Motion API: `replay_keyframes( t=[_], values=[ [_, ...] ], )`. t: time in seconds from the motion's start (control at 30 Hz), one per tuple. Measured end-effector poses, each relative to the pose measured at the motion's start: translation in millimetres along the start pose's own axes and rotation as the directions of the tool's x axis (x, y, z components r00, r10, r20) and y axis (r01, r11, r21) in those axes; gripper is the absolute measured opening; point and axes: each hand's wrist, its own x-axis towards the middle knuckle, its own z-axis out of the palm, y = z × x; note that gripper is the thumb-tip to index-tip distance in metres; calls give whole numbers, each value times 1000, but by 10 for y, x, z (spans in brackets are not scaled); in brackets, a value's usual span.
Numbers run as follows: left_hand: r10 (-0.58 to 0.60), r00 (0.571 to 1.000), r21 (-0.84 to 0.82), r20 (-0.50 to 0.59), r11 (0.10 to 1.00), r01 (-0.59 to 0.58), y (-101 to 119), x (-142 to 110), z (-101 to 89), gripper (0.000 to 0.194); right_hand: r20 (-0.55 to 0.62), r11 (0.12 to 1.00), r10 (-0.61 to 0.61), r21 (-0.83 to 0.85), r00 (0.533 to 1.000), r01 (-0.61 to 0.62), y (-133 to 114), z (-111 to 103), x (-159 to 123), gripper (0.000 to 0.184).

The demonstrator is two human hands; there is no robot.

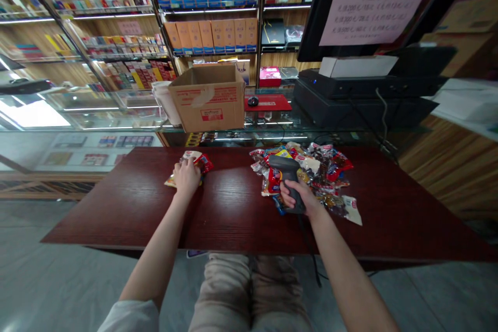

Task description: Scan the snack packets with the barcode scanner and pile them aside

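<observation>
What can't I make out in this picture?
All in the head view:
- Inside bottom of the cardboard box: hidden by its front wall.
- How many packets lie under the left hand: the hand covers them.
- Lower part of the packet pile: covered by upper packets and the scanner.
- Small packet print: blurred, too small.

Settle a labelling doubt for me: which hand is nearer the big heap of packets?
Right. The right hand holds a scanner over the near-left part of the heap; the left hand is well left of it, on separate packaging.
</observation>
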Motion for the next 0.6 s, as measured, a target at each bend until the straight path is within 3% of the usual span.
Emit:
replay_keyframes(
  t=[0.13,0.27,0.33,0.47,0.6],
  values=[
    [-63,997,55,-37,996,65,-69,3,11,45,-13,1000,-9,1,1000,9,-1,-1,1,25],
    [-18,996,41,-88,999,21,105,-60,10,45,-22,999,-41,18,999,42,-53,-1,-15,24],
    [71,993,11,-91,997,-70,293,-117,33,42,-48,997,-65,25,997,67,-97,-23,-30,26],
    [298,953,-104,49,951,-292,794,-215,155,33,-138,992,-118,33,983,123,-180,-112,-63,25],
    [379,896,-250,233,913,-322,1259,-221,351,39,-175,988,-132,53,976,143,-211,-196,-74,26]
  ],
)
